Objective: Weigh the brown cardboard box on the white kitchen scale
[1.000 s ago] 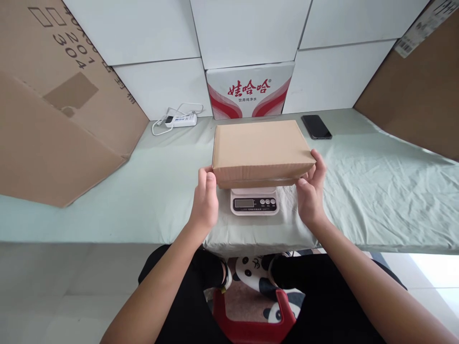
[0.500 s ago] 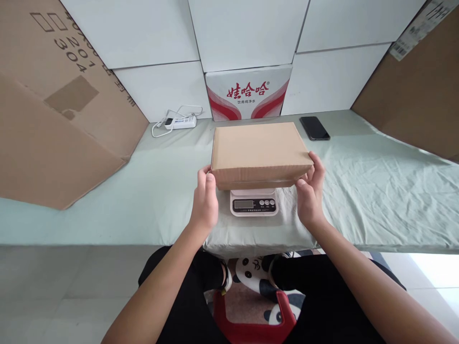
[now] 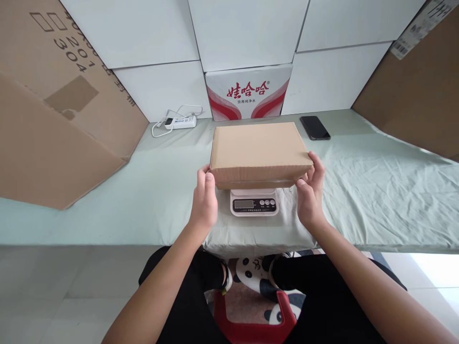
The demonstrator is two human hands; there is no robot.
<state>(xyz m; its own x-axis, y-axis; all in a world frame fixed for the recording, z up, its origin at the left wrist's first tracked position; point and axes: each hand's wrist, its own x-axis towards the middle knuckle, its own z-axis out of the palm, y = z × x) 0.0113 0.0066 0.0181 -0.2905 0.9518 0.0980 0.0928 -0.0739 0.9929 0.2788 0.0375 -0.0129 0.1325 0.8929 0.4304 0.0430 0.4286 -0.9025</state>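
Green cloth covers a table (image 3: 376, 191) backed by white boxes. Centred on it, a closed cardboard box (image 3: 258, 150) sits over a small digital scale (image 3: 254, 204). Left hand (image 3: 205, 203) and right hand (image 3: 310, 193) grip the box's near corners, seemingly settling it for weighing.

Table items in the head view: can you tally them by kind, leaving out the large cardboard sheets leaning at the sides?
Brown cardboard box, held at both ends by the left hand and right hand: 1
Kitchen scale: 1
Red-and-white printed carton: 1
Black phone: 1
White power strip: 1
Total: 5
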